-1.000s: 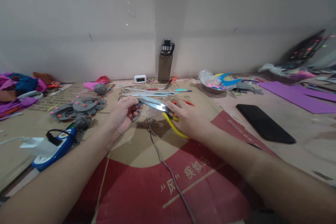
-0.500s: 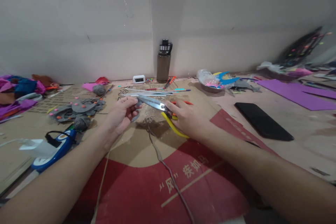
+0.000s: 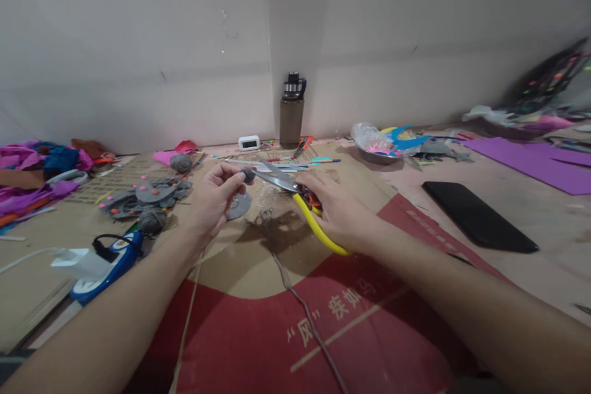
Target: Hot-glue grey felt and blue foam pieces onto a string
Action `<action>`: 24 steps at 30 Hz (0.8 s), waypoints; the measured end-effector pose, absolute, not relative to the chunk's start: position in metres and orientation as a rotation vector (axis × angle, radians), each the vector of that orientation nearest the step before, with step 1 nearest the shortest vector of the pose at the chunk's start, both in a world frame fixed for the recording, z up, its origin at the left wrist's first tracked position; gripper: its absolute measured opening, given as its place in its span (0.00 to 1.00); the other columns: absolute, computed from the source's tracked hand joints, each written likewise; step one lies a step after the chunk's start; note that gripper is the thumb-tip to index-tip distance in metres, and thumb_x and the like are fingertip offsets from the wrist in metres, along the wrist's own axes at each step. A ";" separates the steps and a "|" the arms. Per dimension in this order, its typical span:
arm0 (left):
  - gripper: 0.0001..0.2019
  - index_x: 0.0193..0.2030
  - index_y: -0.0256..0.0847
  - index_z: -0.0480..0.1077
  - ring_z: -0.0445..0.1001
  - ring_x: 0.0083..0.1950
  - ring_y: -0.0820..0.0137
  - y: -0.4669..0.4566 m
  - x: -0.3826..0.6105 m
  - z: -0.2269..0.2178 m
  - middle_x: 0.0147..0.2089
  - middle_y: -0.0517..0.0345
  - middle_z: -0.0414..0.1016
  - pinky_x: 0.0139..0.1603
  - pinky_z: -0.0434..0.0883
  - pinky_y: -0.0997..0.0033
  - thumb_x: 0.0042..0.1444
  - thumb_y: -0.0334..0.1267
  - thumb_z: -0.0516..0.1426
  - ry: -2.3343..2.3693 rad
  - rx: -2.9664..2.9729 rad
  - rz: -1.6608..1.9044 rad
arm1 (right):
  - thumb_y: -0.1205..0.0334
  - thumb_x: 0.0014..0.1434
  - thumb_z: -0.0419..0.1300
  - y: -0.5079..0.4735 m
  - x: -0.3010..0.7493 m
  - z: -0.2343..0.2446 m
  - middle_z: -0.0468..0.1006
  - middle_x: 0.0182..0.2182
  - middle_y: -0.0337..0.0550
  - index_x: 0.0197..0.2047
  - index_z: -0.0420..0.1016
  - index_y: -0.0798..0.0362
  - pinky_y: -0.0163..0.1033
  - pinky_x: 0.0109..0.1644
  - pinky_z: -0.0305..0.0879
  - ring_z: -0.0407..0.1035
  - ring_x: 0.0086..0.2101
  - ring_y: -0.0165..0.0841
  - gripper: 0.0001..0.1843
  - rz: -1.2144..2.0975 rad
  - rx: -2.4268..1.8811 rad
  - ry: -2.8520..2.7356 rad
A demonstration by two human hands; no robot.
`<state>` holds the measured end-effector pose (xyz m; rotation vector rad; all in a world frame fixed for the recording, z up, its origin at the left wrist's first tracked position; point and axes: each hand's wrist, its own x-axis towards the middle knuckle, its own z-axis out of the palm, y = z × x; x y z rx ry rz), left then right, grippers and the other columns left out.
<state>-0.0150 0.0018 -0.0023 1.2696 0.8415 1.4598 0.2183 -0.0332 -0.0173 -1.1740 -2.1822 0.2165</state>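
My left hand (image 3: 213, 198) pinches a small grey felt piece (image 3: 248, 175) between thumb and fingers, held above the cardboard. My right hand (image 3: 339, 212) grips yellow-handled scissors (image 3: 295, 192), whose steel blades point left and meet the grey piece at their tips. A grey felt disc (image 3: 239, 205) lies on the cardboard sheet (image 3: 258, 314) just under my left hand. A grey cord (image 3: 300, 301) trails from below the hands toward me across the red print.
A brown water bottle (image 3: 292, 112) and small white clock (image 3: 249, 143) stand by the wall. Grey felt shapes with orange dots (image 3: 148, 194) and a blue glue gun (image 3: 108, 261) lie left. A black phone (image 3: 480, 225) and purple sheets (image 3: 530, 160) lie right.
Both hands have risen slightly and the scissor blades now close on the small grey piece; the felt disc hangs lower by my left hand. The view has shifted a little.
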 end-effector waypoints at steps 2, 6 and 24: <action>0.09 0.29 0.38 0.68 0.70 0.28 0.78 0.002 -0.016 -0.002 0.36 0.57 0.78 0.29 0.66 0.79 0.45 0.33 0.66 0.813 1.251 1.428 | 0.59 0.60 0.55 -0.034 0.218 -0.019 0.70 0.46 0.51 0.58 0.64 0.52 0.45 0.48 0.62 0.66 0.43 0.40 0.23 0.210 -1.177 -2.211; 0.09 0.29 0.38 0.69 0.69 0.27 0.79 0.001 -0.015 -0.002 0.36 0.58 0.77 0.28 0.65 0.79 0.44 0.32 0.66 0.757 1.243 1.403 | 0.56 0.60 0.54 -0.035 0.217 -0.021 0.70 0.41 0.49 0.58 0.64 0.51 0.41 0.41 0.61 0.65 0.36 0.35 0.23 0.178 -1.188 -2.244; 0.08 0.27 0.37 0.70 0.68 0.27 0.77 0.003 -0.019 0.003 0.28 0.59 0.74 0.29 0.65 0.77 0.43 0.32 0.66 0.798 1.331 1.350 | 0.53 0.61 0.53 -0.037 0.219 -0.018 0.72 0.32 0.44 0.52 0.69 0.54 0.35 0.33 0.54 0.60 0.28 0.30 0.19 0.154 -1.131 -2.272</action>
